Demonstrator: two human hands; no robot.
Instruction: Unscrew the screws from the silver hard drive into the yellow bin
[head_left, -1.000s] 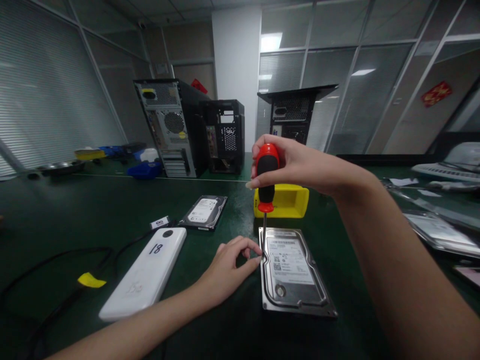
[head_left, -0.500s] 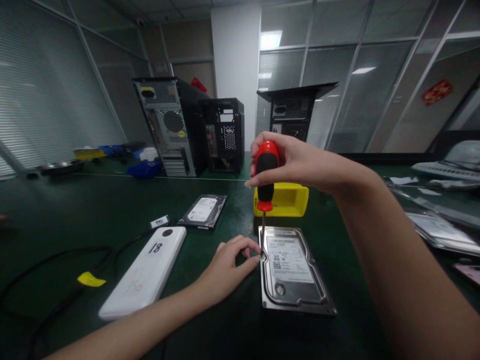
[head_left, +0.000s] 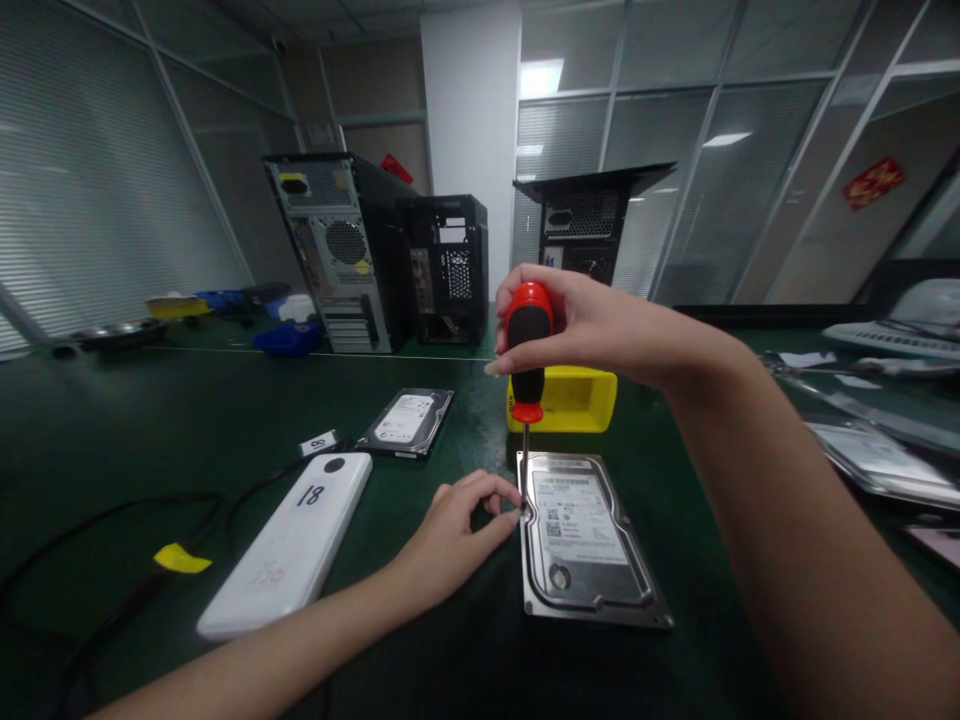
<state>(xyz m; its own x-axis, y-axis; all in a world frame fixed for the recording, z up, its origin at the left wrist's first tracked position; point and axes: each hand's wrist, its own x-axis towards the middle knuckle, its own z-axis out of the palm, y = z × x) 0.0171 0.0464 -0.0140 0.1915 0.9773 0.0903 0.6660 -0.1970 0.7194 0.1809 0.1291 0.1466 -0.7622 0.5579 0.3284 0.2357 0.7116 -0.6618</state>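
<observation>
My right hand [head_left: 559, 320] is wrapped round the red and black handle of a screwdriver [head_left: 528, 345], which stands nearly upright. Its tip meets a screw spot on the left edge of a silver hard drive [head_left: 581, 550] with a white label, lying flat on the table. Low down by the tip, my left hand [head_left: 465, 525] has thumb and forefinger pinched against the shaft, right at the drive's edge. Whether these fingertips also press on the drive is hard to see. Just behind the drive sits a yellow plastic bin [head_left: 577, 400], partly covered by my right hand and the screwdriver.
A second hard drive [head_left: 407, 422] lies to the left. Nearer is a white power bank [head_left: 292, 540] marked 18, beside black cables [head_left: 142, 590]. Computer cases [head_left: 349, 250] stand at the back, with a blue tray [head_left: 287, 340]. More drives [head_left: 885, 460] lie at right.
The screwdriver's handle has tipped very slightly left along with my right hand. My left hand and the hard drive have stayed put.
</observation>
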